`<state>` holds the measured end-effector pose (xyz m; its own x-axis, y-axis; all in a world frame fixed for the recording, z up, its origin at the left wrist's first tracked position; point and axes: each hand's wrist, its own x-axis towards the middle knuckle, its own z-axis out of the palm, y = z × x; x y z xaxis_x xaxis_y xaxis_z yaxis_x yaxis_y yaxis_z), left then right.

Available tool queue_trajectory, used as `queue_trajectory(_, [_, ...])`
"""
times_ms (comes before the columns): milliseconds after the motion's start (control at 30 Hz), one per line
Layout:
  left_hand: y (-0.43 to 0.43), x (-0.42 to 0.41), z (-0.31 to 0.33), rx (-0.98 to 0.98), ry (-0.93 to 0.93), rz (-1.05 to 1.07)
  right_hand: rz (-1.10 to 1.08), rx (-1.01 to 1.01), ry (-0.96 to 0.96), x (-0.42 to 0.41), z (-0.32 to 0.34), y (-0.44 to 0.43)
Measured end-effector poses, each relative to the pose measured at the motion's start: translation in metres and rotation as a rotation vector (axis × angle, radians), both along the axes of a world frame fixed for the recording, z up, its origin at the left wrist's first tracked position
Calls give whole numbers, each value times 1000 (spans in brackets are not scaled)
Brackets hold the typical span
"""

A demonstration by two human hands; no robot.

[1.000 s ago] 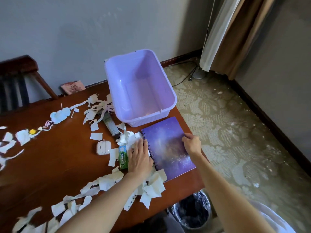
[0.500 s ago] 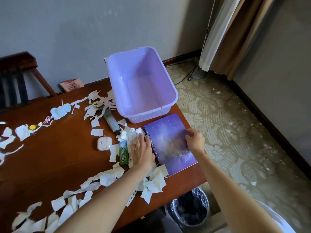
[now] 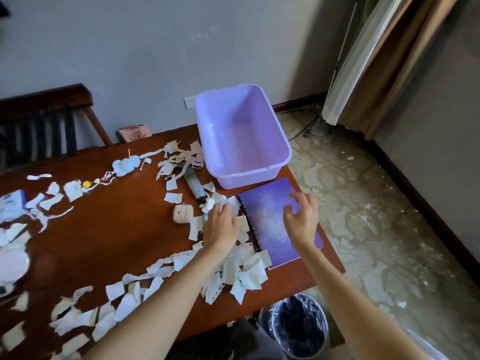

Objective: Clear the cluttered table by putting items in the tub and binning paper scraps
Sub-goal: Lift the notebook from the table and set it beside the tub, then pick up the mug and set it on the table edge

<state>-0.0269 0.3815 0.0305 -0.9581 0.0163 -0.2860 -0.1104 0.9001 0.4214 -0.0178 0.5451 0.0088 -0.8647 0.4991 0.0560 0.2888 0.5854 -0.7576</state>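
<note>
- The lavender tub [image 3: 242, 141] sits at the far right corner of the wooden table [image 3: 98, 229], its long side running along the right edge; nothing shows inside it.
- A purple spiral notebook [image 3: 270, 224] lies flat just in front of the tub, near the right edge, its wire binding facing left.
- The right hand [image 3: 301, 220] is over the notebook's cover with fingers spread and curled, gripping nothing; whether the fingertips touch the cover cannot be told.
- The left hand [image 3: 220, 228] rests palm down, unclenched, on paper scraps [image 3: 246, 274] just left of the binding, holding nothing that shows.
- A small green packet [image 3: 205, 219] peeks out at the left hand's far side, mostly hidden under it.
- A grey tube [image 3: 193, 184] lies angled between the tub's near left corner and the left hand, and a small cream case [image 3: 180, 213] sits beside it to the left.
- Torn white scraps crowd the notebook's near left corner and trail along the front edge toward the left side of the table.
- More scraps, a pale blue cloud-shaped thing [image 3: 126, 165] and a small yellow piece [image 3: 86, 184] lie across the middle and the left.
- A bin [image 3: 298, 326] lined with a dark bag stands on the floor below the front right corner.
- A dark wooden chair [image 3: 44, 126] stands behind the far left edge.
</note>
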Motion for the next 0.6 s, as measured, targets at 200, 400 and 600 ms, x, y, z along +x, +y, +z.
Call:
queue_trajectory(200, [-70,14,36,187,40,279,301,-250,132,0,29,-97])
queue_trajectory(400, [-174,61,43,288,18,593,706,-279,-210,3,29,-213])
queue_trajectory(600, [-287,99,28,317,-1,858,1045,-269,-349,18,29,-325])
